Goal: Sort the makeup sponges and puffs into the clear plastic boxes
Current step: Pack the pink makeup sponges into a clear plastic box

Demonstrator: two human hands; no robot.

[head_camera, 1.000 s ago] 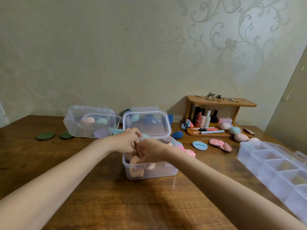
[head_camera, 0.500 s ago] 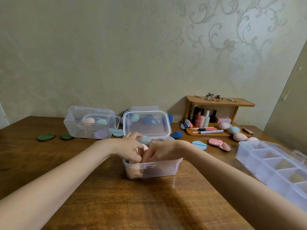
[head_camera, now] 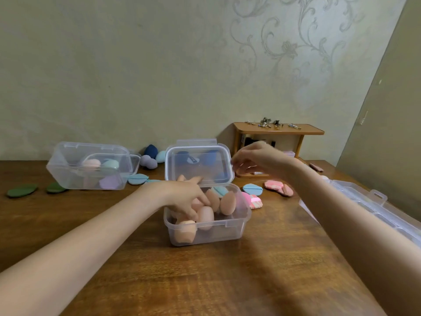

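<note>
A clear plastic box point(head_camera: 237, 226) sits at the table's middle with its lid point(head_camera: 198, 164) standing upright, and several peach sponges point(head_camera: 206, 216) fill it. My left hand point(head_camera: 184, 197) rests inside the box with fingers spread on the sponges. My right hand point(head_camera: 257, 159) hovers blurred to the right of the lid, fingers loosely curled and holding nothing. A second clear box point(head_camera: 91, 167) at the back left holds pastel sponges. Loose puffs lie around: blue point(head_camera: 252, 188), pink point(head_camera: 276, 186), green point(head_camera: 21, 190).
A wooden shelf point(head_camera: 280, 130) with cosmetics stands at the back right, against the wall. A long clear compartment organiser point(head_camera: 373, 208) lies along the right table edge. Dark blue and purple sponges point(head_camera: 149, 157) sit behind the boxes.
My right hand has left the box and lifted back and to the right, toward the shelf. The left hand stays in the box. The camera has moved closer.
</note>
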